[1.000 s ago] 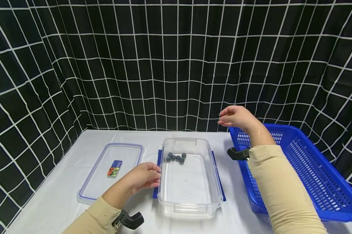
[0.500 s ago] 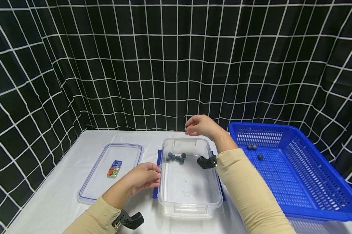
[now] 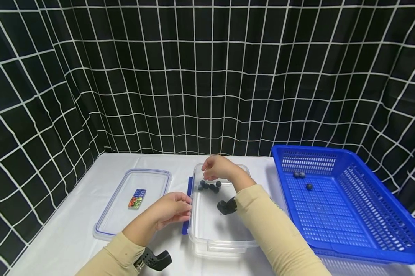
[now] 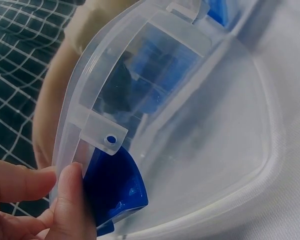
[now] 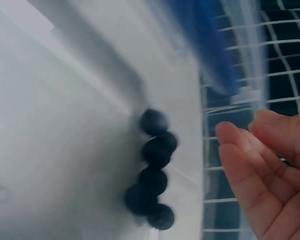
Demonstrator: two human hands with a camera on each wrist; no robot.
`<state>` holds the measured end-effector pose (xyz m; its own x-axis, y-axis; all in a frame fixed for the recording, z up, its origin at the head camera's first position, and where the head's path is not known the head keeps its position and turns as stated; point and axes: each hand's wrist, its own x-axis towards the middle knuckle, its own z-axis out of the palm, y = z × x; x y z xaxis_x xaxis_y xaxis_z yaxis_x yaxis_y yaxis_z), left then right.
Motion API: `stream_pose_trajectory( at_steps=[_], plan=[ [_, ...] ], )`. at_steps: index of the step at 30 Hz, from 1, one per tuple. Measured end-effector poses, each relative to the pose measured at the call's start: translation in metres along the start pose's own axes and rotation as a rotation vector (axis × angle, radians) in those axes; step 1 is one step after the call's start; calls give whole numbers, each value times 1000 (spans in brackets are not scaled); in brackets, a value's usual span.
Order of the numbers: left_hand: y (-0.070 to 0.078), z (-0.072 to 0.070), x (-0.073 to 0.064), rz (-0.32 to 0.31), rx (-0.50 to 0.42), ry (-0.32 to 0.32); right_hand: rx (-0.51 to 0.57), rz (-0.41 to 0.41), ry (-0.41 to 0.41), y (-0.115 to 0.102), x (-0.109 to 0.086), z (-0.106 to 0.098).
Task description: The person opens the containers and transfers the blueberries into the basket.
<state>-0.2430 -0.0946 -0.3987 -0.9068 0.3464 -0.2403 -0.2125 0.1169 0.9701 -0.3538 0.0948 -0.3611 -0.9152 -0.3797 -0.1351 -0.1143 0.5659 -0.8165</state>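
Observation:
A clear plastic food container (image 3: 221,243) stands uncovered on the white cloth, with blueberries (image 3: 212,186) clustered at its far left. My left hand (image 3: 173,209) is at its left side; in the left wrist view, thumb and fingertips (image 4: 72,180) pinch the rim beside a blue latch (image 4: 115,190). My right hand (image 3: 219,168) hovers over the container's far end, just above the blueberries, fingers bent loosely. The right wrist view has nothing between its thumb and fingertips (image 5: 232,150), with the blueberries (image 5: 154,180) a little off from them.
To the right stands a blue perforated basket (image 3: 331,214) with a few blueberries (image 3: 309,186) in its far left part. The container's blue-edged lid (image 3: 122,214) lies flat at left. A black gridded curtain (image 3: 207,76) hangs behind the table.
My right hand has travelled left from beside the basket, across the container, and down towards the blueberries. The left hand has stayed at the container's side.

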Motion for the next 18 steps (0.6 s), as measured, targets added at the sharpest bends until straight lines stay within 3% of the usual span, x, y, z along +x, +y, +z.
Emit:
stream_pose_trajectory(
  at_steps=[10,18],
  plan=[
    [1,0,0,-9,-8,9,-198,46,-86,12,5,11],
    [1,1,0,-12,-7,10,-368,24,-134,17,6,16]
  ],
)
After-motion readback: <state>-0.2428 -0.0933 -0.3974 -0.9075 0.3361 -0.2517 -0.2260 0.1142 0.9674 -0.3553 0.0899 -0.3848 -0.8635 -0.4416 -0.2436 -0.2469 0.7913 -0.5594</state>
